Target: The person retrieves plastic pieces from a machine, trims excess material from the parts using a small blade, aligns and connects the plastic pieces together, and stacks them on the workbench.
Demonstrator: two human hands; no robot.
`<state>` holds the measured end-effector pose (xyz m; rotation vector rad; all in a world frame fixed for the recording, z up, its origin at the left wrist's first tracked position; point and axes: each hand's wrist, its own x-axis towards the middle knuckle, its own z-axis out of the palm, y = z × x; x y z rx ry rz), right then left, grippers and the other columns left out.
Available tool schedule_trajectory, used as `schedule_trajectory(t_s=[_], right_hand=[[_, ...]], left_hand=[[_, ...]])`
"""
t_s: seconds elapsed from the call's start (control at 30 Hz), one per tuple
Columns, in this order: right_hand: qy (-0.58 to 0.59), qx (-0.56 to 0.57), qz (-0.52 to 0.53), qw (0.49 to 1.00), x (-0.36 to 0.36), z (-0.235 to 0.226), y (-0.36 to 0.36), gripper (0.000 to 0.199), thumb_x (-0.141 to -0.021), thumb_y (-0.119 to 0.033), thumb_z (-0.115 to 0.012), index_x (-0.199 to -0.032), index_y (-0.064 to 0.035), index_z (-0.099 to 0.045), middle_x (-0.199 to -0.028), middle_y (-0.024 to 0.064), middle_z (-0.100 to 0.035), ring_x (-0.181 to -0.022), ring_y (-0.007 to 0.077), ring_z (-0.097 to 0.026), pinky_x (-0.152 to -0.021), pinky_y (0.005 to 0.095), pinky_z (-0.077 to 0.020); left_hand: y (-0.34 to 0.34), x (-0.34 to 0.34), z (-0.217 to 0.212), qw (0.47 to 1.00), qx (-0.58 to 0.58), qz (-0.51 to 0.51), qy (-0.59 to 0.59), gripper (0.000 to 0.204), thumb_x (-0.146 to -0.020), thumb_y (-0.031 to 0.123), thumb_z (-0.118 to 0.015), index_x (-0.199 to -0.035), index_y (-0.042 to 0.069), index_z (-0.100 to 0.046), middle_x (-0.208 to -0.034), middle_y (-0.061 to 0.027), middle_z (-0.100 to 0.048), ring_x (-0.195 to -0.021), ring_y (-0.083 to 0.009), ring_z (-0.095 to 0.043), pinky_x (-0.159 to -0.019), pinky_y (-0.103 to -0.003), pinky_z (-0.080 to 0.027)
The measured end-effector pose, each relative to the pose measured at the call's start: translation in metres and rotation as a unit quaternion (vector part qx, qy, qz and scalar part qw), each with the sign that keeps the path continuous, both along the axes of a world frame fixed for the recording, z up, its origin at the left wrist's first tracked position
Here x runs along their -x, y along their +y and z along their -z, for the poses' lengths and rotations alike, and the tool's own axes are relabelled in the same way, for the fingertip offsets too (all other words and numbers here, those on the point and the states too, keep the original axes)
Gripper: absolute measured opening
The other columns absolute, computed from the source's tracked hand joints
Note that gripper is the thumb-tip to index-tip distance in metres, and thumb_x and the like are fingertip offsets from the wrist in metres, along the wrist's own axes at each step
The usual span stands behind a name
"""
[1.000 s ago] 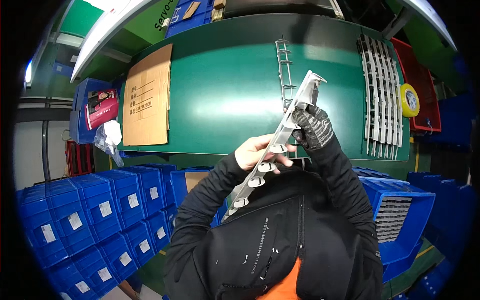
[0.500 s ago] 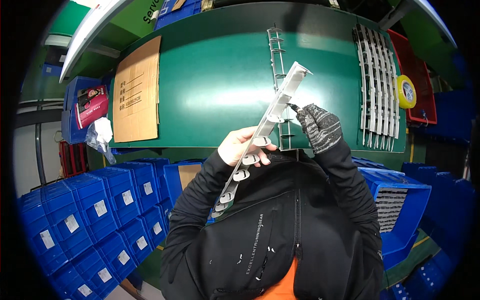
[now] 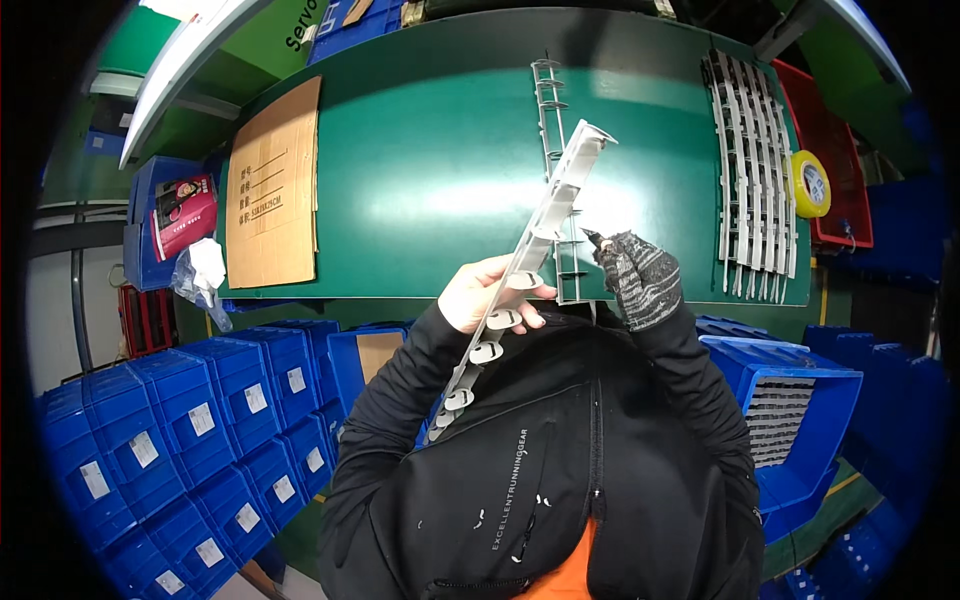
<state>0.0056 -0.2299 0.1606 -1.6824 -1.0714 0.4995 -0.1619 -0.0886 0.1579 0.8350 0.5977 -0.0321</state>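
A long pale grey plastic strip (image 3: 566, 190) with several rounded tabs along one side lies slanted across my front, its far end raised over the green table. My bare left hand (image 3: 468, 300) is closed around its middle, fingertips showing past the tabs. To the right of the strip is my right hand (image 3: 645, 282), in a dark grey patterned glove and closed on a small dark pointed tool (image 3: 593, 236). The tool's tip points at the strip, a little apart from it. Partly hidden behind the strip, a similar narrow piece with crosswise rings (image 3: 549, 110) lies on the table.
Several grey strips lie side by side on the table's right, with a yellow tape roll (image 3: 811, 184) and red bin (image 3: 850, 200) beyond. Flat cardboard (image 3: 275, 190) covers the table's left end. Blue crates (image 3: 190, 400) stand at left; another crate (image 3: 810, 440) holds strips at lower right.
My right hand and the pointed tool have drawn back slightly from the strip, toward me. The strip's far end has shifted a little to the left.
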Motion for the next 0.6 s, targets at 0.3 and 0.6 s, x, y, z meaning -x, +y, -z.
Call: schedule_trajectory(t_s=[0.3, 0.6], right_hand=[[-0.093, 0.010, 0.007, 0.996, 0.010, -0.014, 0.003, 0.009, -0.077, -0.010, -0.052, -0.078, -0.0024, -0.056, -0.069, 0.0131, -0.053, -0.065, 0.0277, -0.054, -0.058, 0.0340, -0.0421], [-0.130, 0.052, -0.063, 0.988, 0.013, -0.002, 0.004, 0.015, -0.078, -0.013, -0.050, -0.083, -0.0012, -0.057, -0.077, 0.0139, -0.055, -0.068, 0.0281, -0.054, -0.060, 0.0351, -0.0430]], left_hand=[[-0.001, 0.000, 0.006, 0.999, -0.007, 0.000, -0.045, 0.032, -0.084, 0.020, -0.048, -0.108, 0.000, -0.042, -0.092, -0.0179, -0.057, -0.065, -0.0242, -0.061, -0.050, -0.029, -0.052], [-0.002, -0.004, 0.003, 0.999, -0.003, -0.004, -0.050, 0.034, -0.084, 0.023, -0.047, -0.108, 0.000, -0.043, -0.093, -0.0189, -0.056, -0.065, -0.0240, -0.061, -0.052, -0.029, -0.052]])
